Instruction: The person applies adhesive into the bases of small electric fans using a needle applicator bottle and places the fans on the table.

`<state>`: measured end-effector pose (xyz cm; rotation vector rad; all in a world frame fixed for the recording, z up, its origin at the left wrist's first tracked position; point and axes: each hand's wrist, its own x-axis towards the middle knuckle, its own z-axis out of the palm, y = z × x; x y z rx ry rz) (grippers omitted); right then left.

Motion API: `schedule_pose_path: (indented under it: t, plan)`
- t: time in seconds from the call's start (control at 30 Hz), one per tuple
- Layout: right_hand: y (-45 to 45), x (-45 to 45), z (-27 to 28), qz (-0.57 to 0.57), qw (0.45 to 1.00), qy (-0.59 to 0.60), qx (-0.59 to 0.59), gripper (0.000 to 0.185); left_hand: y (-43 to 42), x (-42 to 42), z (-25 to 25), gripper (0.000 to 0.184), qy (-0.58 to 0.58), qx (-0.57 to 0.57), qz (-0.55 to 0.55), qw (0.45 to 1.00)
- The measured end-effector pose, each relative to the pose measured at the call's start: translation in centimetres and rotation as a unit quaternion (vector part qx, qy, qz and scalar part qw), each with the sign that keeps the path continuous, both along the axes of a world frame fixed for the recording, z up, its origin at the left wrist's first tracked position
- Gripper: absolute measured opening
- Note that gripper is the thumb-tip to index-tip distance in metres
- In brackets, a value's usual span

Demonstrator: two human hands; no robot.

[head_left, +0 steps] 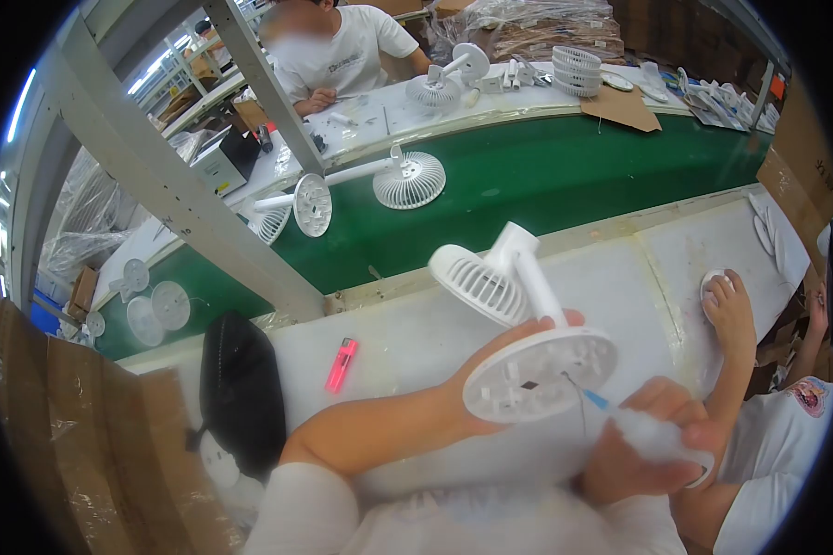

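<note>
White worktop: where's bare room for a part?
Bare worktop: from the held desk fan rightward to the co-worker's hand; also between the pink lighter and the fan's head. Crowded: left end, black pouch; near edge, left forearm and right hand with blue-tipped bottle.

The round white base [502,390] hides much of the left hand [492,343]; blur softens the right hand [620,462] and its bottle [652,433]. A black pouch [241,388] covers part of a white disc [217,460]. The far person's shirt lettering [347,62] is too small to read.
</note>
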<state>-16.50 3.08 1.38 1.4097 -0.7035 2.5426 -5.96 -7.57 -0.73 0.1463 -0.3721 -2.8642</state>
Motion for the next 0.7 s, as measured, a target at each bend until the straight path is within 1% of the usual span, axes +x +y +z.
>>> schedule_pose_path:
  t: [0.07,0.2,0.27,0.47,0.57,0.7]
  plan:
    - [-0.2,0.0,-0.2,0.005,1.0,0.007,0.002,0.033,0.2,0.4,1.1,0.026,-0.067,-0.038,0.042,0.996]
    - [-0.1,0.5,0.0,-0.019,1.0,-0.002,0.022,0.033,-0.6,0.0,-0.1,0.025,-0.085,0.018,0.067,0.994]
    - [-0.1,0.5,-0.1,-0.009,1.0,0.004,0.024,0.032,-0.8,-0.3,-0.5,0.024,-0.079,0.033,0.076,0.993]
    - [0.0,0.4,-0.4,0.031,0.999,0.037,0.019,0.033,-0.4,-0.1,0.8,0.023,-0.127,0.031,0.065,0.989]
    - [0.2,-0.1,-0.4,0.059,0.995,0.081,0.022,0.033,-0.3,0.2,1.2,0.023,-0.13,-0.005,0.043,0.991]
    - [-0.3,-0.3,-0.7,0.074,0.991,0.114,0.008,0.033,-0.2,0.3,1.4,0.023,-0.132,0.003,0.045,0.99]
